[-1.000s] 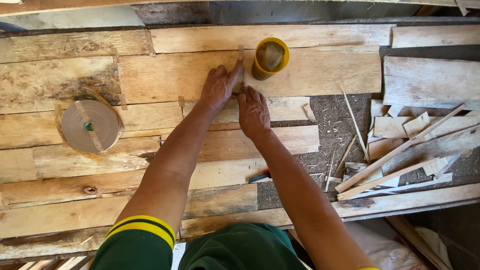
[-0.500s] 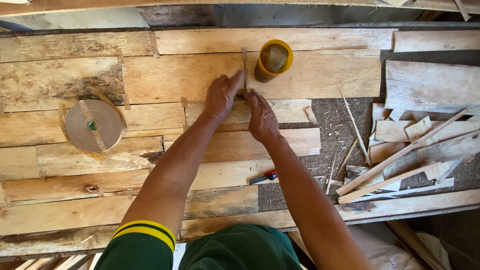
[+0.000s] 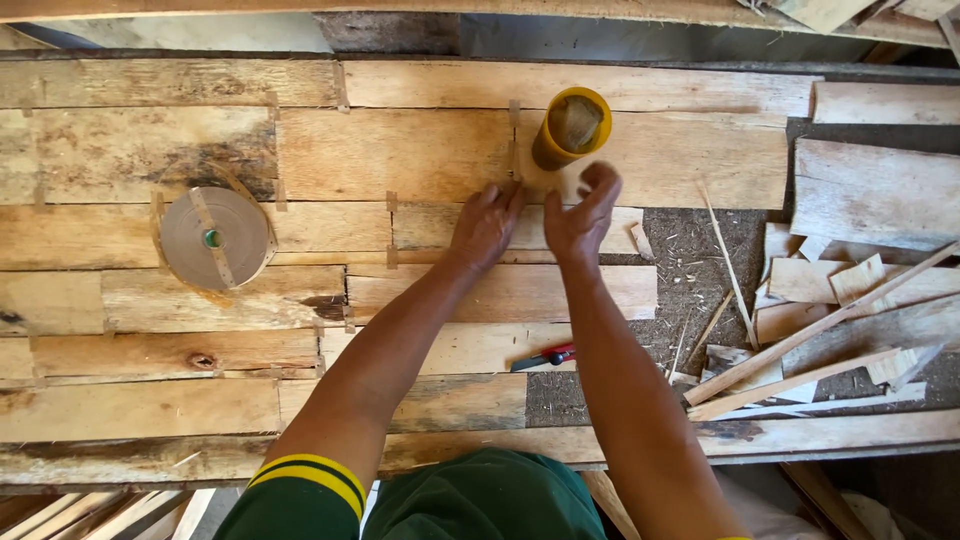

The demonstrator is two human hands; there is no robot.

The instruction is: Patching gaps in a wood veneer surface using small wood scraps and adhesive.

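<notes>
Veneer sheets [image 3: 400,150] of pale, stained wood are laid edge to edge across the work surface, and short strips of brown paper tape [image 3: 514,140] are seen stuck over several of the joints between them. The left hand [image 3: 487,225] is pressed flat, palm down and fingers together, on the sheets just below one vertical tape strip, its fingertips touching the lower end of that strip; nothing is gripped in it. The right hand [image 3: 583,212] is held just beside the left, raised slightly off the wood with the fingers loosely curled and half open; whether anything is pinched between its fingers cannot be told. A yellow cup [image 3: 571,126] is stood upright just above the right hand, on the sheets, with something brown inside it. A flat roll of brown tape [image 3: 214,238] is lying well to the left of both hands, on the veneer. A red-handled cutter [image 3: 545,357] is lying near the front edge, between the two forearms. Loose wood offcuts [image 3: 830,300] and thin slivers are scattered over a dark board at the right. Green clothing with yellow sleeve bands [image 3: 310,478] is seen at the bottom edge.
</notes>
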